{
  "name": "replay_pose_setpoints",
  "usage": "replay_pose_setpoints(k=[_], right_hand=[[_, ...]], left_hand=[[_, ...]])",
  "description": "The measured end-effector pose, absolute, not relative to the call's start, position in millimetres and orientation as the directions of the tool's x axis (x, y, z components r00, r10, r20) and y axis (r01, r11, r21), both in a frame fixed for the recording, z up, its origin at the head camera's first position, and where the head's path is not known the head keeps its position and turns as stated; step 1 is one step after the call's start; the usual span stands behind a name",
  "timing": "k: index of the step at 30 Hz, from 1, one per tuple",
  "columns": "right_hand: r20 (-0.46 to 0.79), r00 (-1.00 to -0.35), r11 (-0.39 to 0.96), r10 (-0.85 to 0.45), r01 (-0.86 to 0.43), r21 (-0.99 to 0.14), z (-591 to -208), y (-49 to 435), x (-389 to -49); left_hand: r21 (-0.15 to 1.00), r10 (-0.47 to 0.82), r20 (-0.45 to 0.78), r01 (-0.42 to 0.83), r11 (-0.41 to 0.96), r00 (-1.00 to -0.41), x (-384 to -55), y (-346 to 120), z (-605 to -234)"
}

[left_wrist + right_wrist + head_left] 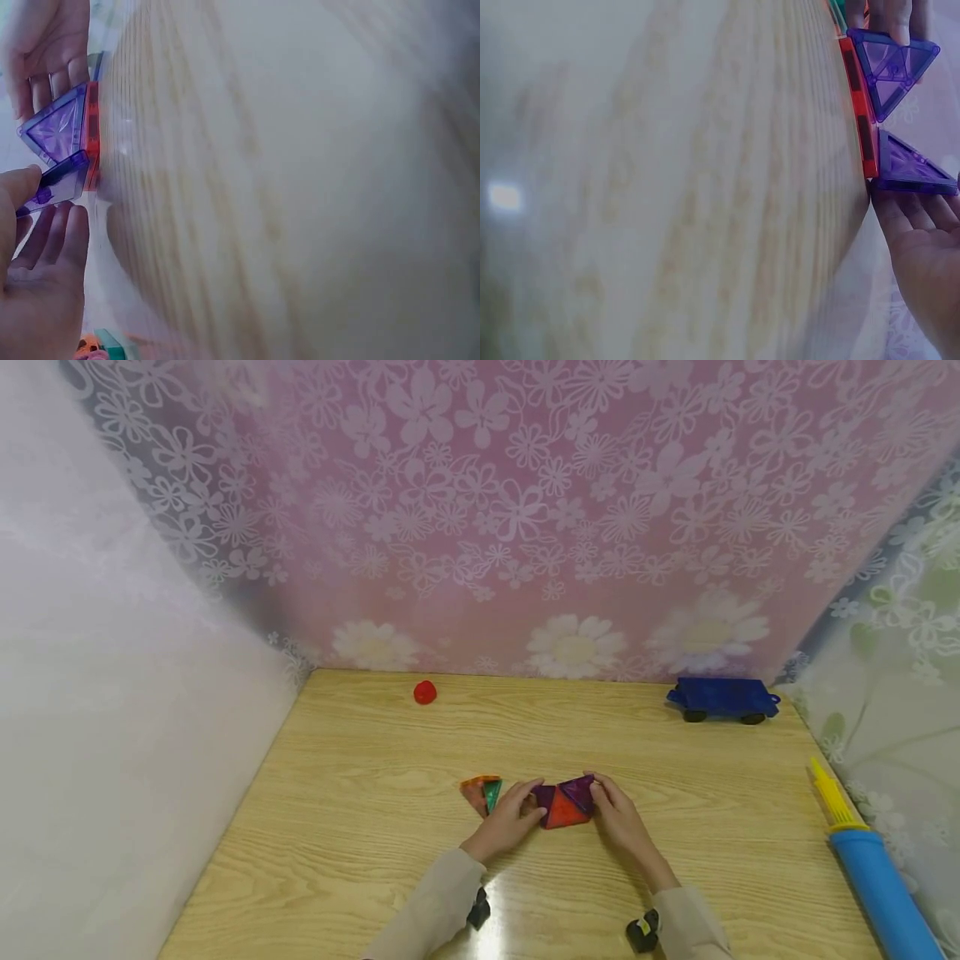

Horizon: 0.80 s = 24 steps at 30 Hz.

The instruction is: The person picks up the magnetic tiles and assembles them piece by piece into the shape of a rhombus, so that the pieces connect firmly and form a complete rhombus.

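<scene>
On the table, a red-orange magnetic tile (566, 810) lies flat between my two hands, with a purple triangular tile raised at either side. My left hand (512, 818) pinches the left purple tile (889, 67), thumb on one face and fingers behind. The right purple tile (577, 793) leans up from the red tile's edge; my right hand (618, 814) holds it by its outer side, fingers behind it in the right wrist view. Beside my left hand lie an orange tile (476, 793) and a green tile (491, 793), partly hidden by the fingers in the head view.
A small red object (425, 692) sits near the back edge of the wooden table (360, 860). At the back right stands a blue wheeled base (723, 697). A blue pump-like tube (881, 885) with a yellow tip lies along the right edge. Fabric-covered walls border the table.
</scene>
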State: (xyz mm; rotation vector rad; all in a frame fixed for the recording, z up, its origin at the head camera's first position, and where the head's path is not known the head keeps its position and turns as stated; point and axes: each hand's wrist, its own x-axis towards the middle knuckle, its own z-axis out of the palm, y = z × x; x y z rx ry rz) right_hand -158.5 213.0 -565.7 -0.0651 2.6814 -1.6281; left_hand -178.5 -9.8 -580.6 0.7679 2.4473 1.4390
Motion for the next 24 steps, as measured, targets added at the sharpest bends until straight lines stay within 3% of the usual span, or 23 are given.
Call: replay_pose_setpoints(k=[6,24], right_hand=[[0.020,-0.999,0.486,-0.028,-0.031,-0.873,-565,210,-157],[-0.056,-0.998,0.467,-0.031,0.035,-0.883,-567,202,-151]], left_hand=[[0.898,0.528,0.083,0.293,0.328,-0.845,-178,-7,-582],[0.853,0.545,0.103,0.355,0.382,-0.832,-178,-3,-582]])
